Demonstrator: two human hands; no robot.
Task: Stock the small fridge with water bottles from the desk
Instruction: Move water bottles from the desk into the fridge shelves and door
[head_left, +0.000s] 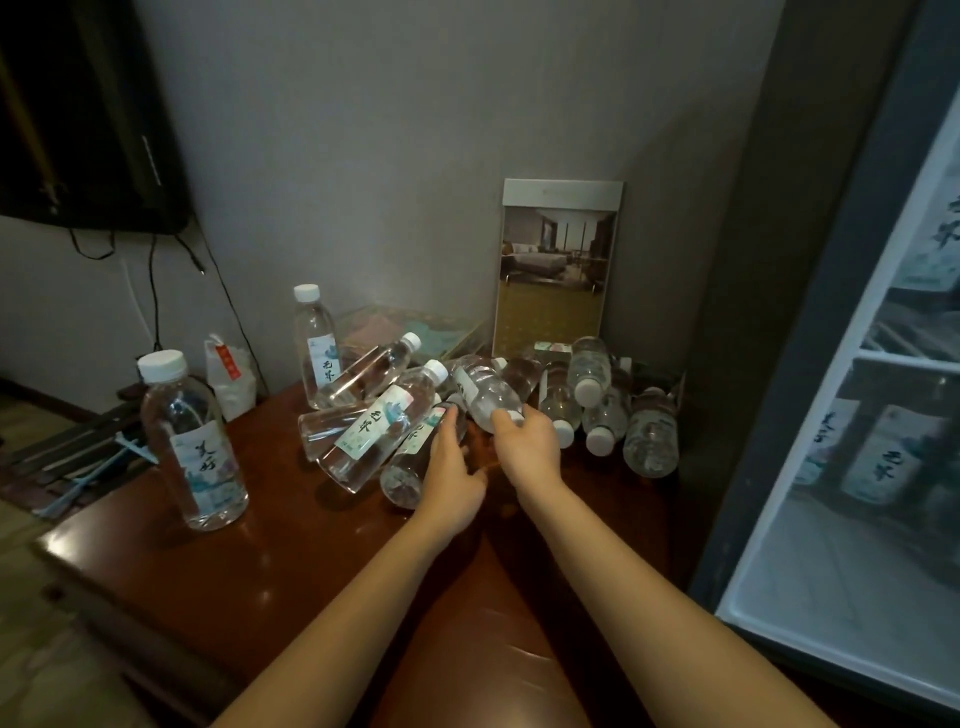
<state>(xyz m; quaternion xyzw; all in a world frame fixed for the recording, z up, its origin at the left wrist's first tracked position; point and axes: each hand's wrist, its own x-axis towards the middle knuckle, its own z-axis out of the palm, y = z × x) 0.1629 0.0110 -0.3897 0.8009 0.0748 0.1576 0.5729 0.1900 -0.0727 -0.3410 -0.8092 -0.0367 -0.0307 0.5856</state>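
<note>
A dark television (78, 104) hangs on the wall at far left, with cables trailing down behind the brown desk (260, 571). Below it, off the desk's left edge, a dark slatted tray (62, 462) carries pale blue sticks. Near the desk's left front stands a tall water bottle (192, 441), upright and capped, well apart from the others. Behind it sits a white packet (231, 382) with a red tag. Further right, a second upright bottle (315, 345) stands touching a heap of lying bottles (374, 421), which lean over one another with their caps pointing up and to the right. A glass tray (415, 327) lies behind the heap by the wall. The left hand (452, 467) rests along the low bottle (408, 467) at the heap's right edge, its fingers together and nearly straight against the bottle's side and its thumb held apart. Just beside it, the right hand (527, 441) curls its fingers round the capped end of a tilted bottle (485, 389), which lies on top of other bottles with its base toward the wall. A framed room photo (556, 270) leans against the wall behind. In the desk's right corner, a corner cluster of bottles (649, 436) lies packed and touching, most caps facing the person. At far right is the small fridge (857, 415), with a white-framed glass front. Shelves and labelled bottles show dimly in the glass, and I cannot tell whether its door is open.
</note>
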